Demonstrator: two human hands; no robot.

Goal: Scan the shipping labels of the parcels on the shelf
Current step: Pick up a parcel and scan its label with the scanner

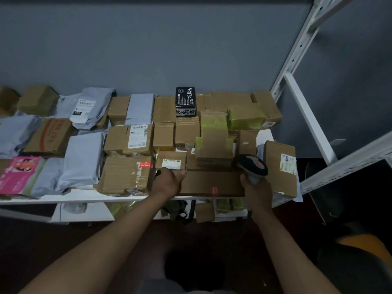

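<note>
Now the left hand [169,181] grips a small cardboard parcel [171,160] at the shelf's [89,198] front edge, white label [171,163] up, while the right hand [255,183] grasps the scanner [252,165] just beside it. Probably the next move is aiming the scanner leftward at that label. Boxes and grey mailers crowd the shelf.

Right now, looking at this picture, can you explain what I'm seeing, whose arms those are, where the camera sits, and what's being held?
There is no machine here. One camera is worn on a person's head, looking down at their own arms. In front is a white shelf crowded with brown boxes and grey mailing bags. The left hand grips a small box whose white label faces up. The right hand holds a handheld scanner, its head near that box. More parcels lie on a lower shelf.
</note>
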